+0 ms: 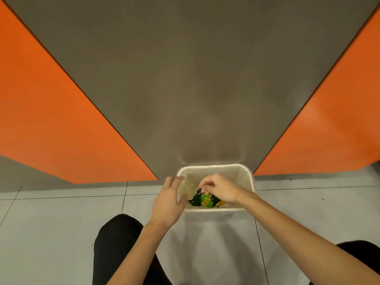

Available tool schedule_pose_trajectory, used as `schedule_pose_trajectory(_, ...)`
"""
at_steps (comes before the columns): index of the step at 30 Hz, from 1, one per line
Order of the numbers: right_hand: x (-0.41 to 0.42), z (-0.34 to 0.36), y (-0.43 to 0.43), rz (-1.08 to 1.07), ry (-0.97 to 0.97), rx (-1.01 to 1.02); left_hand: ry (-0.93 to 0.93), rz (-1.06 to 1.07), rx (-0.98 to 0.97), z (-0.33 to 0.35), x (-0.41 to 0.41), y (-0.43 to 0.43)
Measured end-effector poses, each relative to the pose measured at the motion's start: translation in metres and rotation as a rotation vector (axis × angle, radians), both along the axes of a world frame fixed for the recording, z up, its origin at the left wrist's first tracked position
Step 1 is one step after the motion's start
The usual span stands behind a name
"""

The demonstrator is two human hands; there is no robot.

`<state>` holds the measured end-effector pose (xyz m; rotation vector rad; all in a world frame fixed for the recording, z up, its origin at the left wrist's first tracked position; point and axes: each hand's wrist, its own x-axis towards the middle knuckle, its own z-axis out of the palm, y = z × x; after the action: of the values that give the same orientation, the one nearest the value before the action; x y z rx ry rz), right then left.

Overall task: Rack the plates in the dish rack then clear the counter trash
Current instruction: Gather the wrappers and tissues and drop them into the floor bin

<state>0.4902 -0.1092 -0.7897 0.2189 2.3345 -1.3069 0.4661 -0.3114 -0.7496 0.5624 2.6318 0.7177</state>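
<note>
TRASH GOES IN: Crouched over the white bin (252,183), you are on the trash-clearing step. Your right hand (221,189) pinches the top edge of a crumpled green wrapper (203,200) with curled fingertips, holding it inside the bin's mouth near the front wall. Your left hand (167,202) is spread, fingers straight, at the bin's left rim and grips nothing. The next move seems to call only for releasing the pinch and lifting clear. Orange cabinet doors (51,120) flank the bin on the tiled floor (61,223); nothing appears to block the drop. Plates and rack are out of view.
</note>
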Motion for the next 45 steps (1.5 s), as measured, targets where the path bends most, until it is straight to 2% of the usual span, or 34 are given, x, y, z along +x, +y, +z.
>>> schedule_pose_trajectory(6, 0.023, 0.119, 0.016, -0.063, 0.419, 0.007, 0.158, -0.076, 0.413, 0.08, -0.007, 0.027)
schedule_pose_trajectory(15, 0.023, 0.282, 0.04, -0.082, 0.921, 0.132, 0.484, -0.228, 0.735, 0.237, -0.013, 0.057)
schedule_pose_trajectory(24, 0.03, 0.436, 0.04, -0.048, 1.441, 0.278, 0.93, -0.335, 0.899, 0.394, -0.009, 0.058)
schedule_pose_trajectory(29, 0.007, 0.516, 0.042, -0.039, 1.691, 0.368, 1.181, -0.303, 0.798, 0.464, -0.033, 0.056)
schedule_pose_trajectory(32, -0.011, 0.556, 0.041, -0.065, 1.674, 0.43, 1.233, -0.214, 0.683, 0.484, -0.069, 0.062)
schedule_pose_trajectory(35, -0.044, 0.573, 0.047, -0.102, 1.327, 0.648, 1.177, -0.134, 0.578, 0.481, -0.089, 0.068)
schedule_pose_trajectory(37, -0.062, 0.57, 0.051, -0.109, 1.143, 0.72, 1.161, -0.121, 0.556, 0.482, -0.09, 0.067)
schedule_pose_trajectory(41, -0.068, 0.574, 0.046, -0.154, 1.099, 0.689, 0.983, -0.11, 0.566, 0.518, -0.099, 0.051)
schedule_pose_trajectory(42, -0.068, 0.577, 0.043, -0.173, 1.092, 0.673, 0.994, -0.072, 0.507, 0.529, -0.107, 0.045)
schedule_pose_trajectory(45, -0.079, 0.584, 0.033, -0.254, 1.061, 0.686, 1.051, 0.051, 0.136, 0.546, -0.131, 0.032)
